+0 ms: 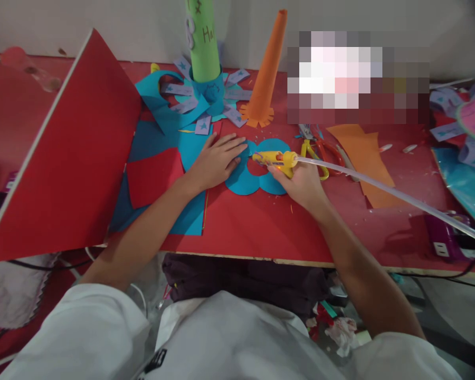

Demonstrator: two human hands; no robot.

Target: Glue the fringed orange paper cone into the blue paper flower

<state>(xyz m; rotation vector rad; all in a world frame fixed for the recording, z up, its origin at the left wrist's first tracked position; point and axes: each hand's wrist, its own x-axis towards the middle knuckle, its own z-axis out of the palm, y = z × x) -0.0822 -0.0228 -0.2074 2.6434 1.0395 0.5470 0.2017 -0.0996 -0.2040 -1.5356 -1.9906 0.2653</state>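
Note:
My right hand [301, 182] is closed around a yellow glue gun [275, 159], its nozzle pointing left over a blue paper ring [243, 182] lying on the red table [253, 227]. A long clear glue stick [399, 196] sticks out of the gun's back toward the right. My left hand [217, 158] lies flat with fingers spread on the left side of the blue ring, pressing it down.
A big red board [71, 153] leans at the left. Blue and red paper sheets [158, 174] lie under my left arm. Behind stand a green tube [203, 39] in a blue star base and an orange cone [267, 68]. Scissors [320, 150] and orange paper [364, 158] lie right.

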